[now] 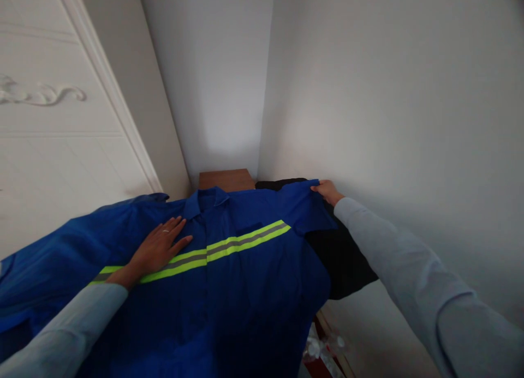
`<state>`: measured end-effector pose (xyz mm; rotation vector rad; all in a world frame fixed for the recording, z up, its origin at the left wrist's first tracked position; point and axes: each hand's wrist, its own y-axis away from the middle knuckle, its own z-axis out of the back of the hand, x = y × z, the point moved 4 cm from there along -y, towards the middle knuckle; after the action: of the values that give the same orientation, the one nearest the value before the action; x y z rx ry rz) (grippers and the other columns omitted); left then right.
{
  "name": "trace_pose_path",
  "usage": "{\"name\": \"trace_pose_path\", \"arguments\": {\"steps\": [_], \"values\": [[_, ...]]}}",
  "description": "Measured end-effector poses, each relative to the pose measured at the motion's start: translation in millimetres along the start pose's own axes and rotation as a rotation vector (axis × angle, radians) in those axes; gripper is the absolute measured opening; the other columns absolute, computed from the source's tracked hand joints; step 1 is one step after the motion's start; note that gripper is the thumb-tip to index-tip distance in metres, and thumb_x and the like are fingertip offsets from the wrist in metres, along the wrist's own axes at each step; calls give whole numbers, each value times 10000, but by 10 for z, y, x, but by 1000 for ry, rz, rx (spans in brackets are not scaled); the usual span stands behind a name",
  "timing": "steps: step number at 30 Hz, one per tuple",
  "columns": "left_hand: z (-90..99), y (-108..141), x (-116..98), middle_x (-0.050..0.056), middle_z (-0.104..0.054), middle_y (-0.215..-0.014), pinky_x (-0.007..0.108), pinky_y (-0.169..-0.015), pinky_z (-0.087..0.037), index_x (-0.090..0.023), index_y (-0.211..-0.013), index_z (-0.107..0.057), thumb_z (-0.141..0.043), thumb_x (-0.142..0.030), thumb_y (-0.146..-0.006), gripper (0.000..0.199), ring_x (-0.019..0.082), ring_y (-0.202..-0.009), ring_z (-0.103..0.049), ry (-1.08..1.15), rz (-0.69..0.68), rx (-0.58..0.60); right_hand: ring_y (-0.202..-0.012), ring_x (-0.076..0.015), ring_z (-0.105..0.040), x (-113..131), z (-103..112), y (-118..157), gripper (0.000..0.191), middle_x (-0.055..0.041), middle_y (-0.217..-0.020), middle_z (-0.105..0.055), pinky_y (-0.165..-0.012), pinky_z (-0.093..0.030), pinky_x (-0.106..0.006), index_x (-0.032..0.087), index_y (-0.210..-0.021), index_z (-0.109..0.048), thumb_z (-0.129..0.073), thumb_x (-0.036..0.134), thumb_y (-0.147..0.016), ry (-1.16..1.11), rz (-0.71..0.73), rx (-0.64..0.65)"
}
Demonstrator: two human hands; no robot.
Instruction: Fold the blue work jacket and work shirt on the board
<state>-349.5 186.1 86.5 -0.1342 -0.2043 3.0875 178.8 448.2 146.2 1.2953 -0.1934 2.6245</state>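
Note:
A blue work shirt with a collar and a yellow-green and grey reflective band across its chest lies spread out, front side up. My left hand, a ring on one finger, rests flat on the chest just below the collar, its fingers stretched out. At the far right, my right hand pinches the end of the short sleeve between thumb and fingers. Black cloth shows beneath the shirt on the right. The surface under the shirt is mostly hidden.
A brown box stands in the corner behind the collar. White walls close off the back and right. A white cabinet with carved trim is at the left. Below right, clear plastic bottles sit in a red box.

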Motion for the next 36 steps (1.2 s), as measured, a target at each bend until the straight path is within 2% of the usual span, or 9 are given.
{"name": "trace_pose_path", "arguments": {"steps": [4,8,11,13,18,24,28,31,36], "values": [[12,5,-20,175,-411,-1597,539,-1228,-301,-64,-1520,-456,-334,-615,-955,799,344,-1504,-351,3,7,21,-864,-285,-708,-20,20,0,70,-106,-733,-729,-767,-546,-364,162,-712,-712,-775,155,-683,92,42,-64],[-13,-3,2,186,-404,-1603,542,-1235,-283,-47,-1524,-443,-322,-625,-949,825,350,-1513,-331,12,6,30,-1076,-303,-658,24,225,211,200,-152,-992,-751,-936,-518,-395,168,-929,-719,-719,208,-733,86,136,-160],[-50,-14,33,188,-411,-1601,546,-1232,-285,-49,-1525,-444,-316,-633,-946,832,351,-1515,-328,18,1,10,-1043,-261,-670,-21,398,631,321,-150,-1113,-727,-891,-544,-369,155,-1094,-673,-648,292,-805,26,185,-163],[-74,-17,42,185,-418,-1598,547,-1230,-288,-59,-1522,-452,-313,-635,-945,827,350,-1514,-332,18,-6,-6,-926,-229,-699,-101,462,1060,357,-127,-1081,-729,-789,-565,-344,162,-1136,-652,-627,348,-832,-101,200,-25],[-121,-16,44,179,-399,-1615,549,-1237,-257,-75,-1541,-425,-290,-639,-948,829,352,-1527,-306,9,-11,13,-841,-226,-726,-355,409,2444,474,-106,-1002,-758,-792,-569,-369,184,-1080,-708,-777,520,-754,-242,96,664],[36,-140,8,243,-346,-1632,558,-1232,-264,-46,-1480,-492,-373,-654,-922,834,406,-1545,-231,34,8,31,-869,-252,-726,-882,399,3386,507,-92,-920,-762,-847,-567,-408,188,-1013,-742,-744,633,-771,-292,-32,733],[354,-310,-591,218,-275,-1670,545,-1246,-256,-72,-1467,-484,-403,-533,-981,675,355,-1569,-175,135,-200,-178,-990,-339,-718,-1452,349,3523,609,-138,-1014,-768,-928,-553,-494,192,-1001,-746,-742,716,-691,-334,-210,471],[381,-479,-1397,183,-295,-1670,500,-1255,-253,-106,-1481,-475,-381,-474,-1022,596,299,-1577,-164,183,-453,-92,-1273,-420,-599,-1707,211,3586,765,-205,-1328,-677,-1080,-473,-535,194,-1087,-734,-832,712,-534,-381,-260,303],[143,-834,-2522,185,-267,-1674,497,-1268,-192,-84,-1536,-406,-312,-376,-1055,571,294,-1577,-145,136,-624,60,-1342,-378,-560,-1658,-218,3628,814,-180,-1446,-611,-1136,-429,-521,235,-1260,-666,-841,678,-601,-602,-142,412]]}}
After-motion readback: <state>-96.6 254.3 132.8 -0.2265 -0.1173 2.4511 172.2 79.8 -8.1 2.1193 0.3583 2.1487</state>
